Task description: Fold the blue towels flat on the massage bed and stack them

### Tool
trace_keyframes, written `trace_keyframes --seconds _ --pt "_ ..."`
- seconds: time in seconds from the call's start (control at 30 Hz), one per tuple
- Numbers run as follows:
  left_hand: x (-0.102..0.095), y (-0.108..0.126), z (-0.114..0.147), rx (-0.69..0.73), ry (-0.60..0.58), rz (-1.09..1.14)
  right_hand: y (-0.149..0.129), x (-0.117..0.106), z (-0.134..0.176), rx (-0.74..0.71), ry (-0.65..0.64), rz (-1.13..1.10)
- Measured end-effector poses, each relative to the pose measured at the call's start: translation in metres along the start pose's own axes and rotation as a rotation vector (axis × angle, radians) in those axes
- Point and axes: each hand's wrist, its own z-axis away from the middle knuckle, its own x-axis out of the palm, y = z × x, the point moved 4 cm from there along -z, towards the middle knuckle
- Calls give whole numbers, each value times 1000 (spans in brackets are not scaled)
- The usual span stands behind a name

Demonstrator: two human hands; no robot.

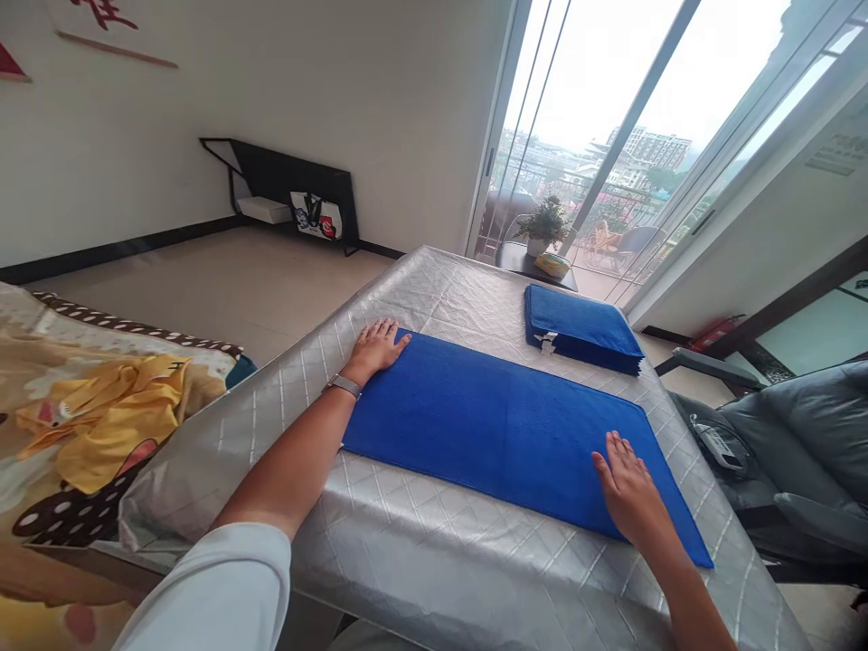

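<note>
A flat blue fabric panel lies spread over the silver quilted tablecloth. At its far left corner rests my left hand, fingers stretched out and partly over the edge. My right hand lies on or just above the panel's right part, palm down with the fingers extended; whether it touches cannot be made out. Neither hand grips anything. Behind the panel, towards the table's far right edge, sits a folded blue fabric stack with a white tag hanging from its front.
To the left is a bed with patterned bedding and a yellow garment. A grey armchair stands close on the right. Beyond the table are a small black stand with a potted plant and a glass sliding door.
</note>
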Motion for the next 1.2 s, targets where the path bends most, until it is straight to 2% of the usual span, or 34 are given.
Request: trace_keyframes --seconds 0.1,0.2,0.3,0.4,0.53,0.67,0.87,1.07,1.2 --pt "-1 1 1 2 -6 -4 -76 -6 -22 -176 -32 -52" --pt "-3 2 2 1 -22 -6 -133 -6 -46 -278 -95 -76" --pt "-4 3 3 -5 -27 -1 -163 2 -75 -282 -132 -75" --pt "-5 4 4 5 -18 3 -168 13 -100 -238 -125 -51" --pt "-2 3 2 10 -10 -9 -153 23 -118 -191 -126 -12" --pt "1 0 -1 -2 -18 -30 -124 23 -125 -162 -140 7" --pt "3 -3 -2 11 -14 -59 -62 19 -139 8 -159 46" --pt "3 -6 0 31 16 -71 -3 24 -139 -6 -176 56" --pt "3 -7 -2 39 32 -79 48 24 -135 127 -141 58"
